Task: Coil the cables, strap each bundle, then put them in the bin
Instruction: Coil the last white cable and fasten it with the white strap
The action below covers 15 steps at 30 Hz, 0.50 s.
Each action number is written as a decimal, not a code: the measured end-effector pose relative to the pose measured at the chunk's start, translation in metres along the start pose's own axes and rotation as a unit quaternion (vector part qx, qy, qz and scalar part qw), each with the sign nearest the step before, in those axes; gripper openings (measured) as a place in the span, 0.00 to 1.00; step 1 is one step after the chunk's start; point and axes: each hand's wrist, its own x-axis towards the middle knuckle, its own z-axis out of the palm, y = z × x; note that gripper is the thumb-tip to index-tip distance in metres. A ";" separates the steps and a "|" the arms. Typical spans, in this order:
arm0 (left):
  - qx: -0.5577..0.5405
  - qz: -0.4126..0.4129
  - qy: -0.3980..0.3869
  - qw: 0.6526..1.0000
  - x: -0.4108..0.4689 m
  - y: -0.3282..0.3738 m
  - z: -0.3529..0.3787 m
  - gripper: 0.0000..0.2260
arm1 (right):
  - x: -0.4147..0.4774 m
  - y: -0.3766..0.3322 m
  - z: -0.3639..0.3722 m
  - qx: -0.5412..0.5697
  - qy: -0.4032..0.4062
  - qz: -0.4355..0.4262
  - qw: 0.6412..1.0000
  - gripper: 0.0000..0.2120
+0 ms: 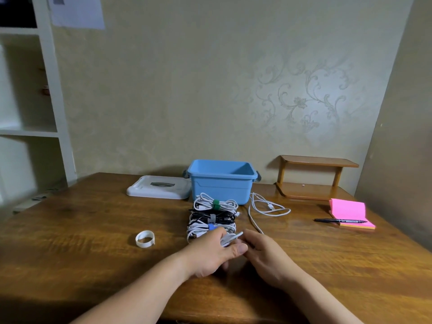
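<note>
Nearest the viewer, just above the counter [93, 230], the left hand [210, 251] is clamped round a small white coil [225, 240], thumb on top. A flat white strap tail [237, 235] pokes out toward the right hand [264, 256]. That hand's fingers curl in against the coil; blur hides whether they pinch the tail, so I cannot tell.

To strap it well, I judge the left hand should hold the loops flat and squeezed while the tail is drawn snug and pressed closed, without kinking the wire.

Just beyond lie three strapped bundles touching in a row: a blue-strapped bundle [211, 228], a black bundle [212, 217] and a green-strapped bundle [216, 204]. A loose white cable [268, 206] sprawls to their right. Behind them stands the open blue bin [221, 183], with no bundle showing inside.
</note>
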 end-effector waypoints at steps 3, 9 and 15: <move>0.046 0.010 -0.011 0.999 -0.002 0.007 -0.001 0.20 | -0.001 0.000 -0.005 0.006 -0.009 0.000 1.000 0.13; 0.062 -0.007 -0.028 0.998 0.002 0.010 -0.004 0.20 | 0.002 0.009 -0.015 -0.046 0.015 0.020 0.999 0.11; -0.038 -0.048 0.068 0.996 0.002 -0.006 -0.020 0.10 | -0.005 0.031 -0.040 -0.150 0.030 0.045 0.987 0.08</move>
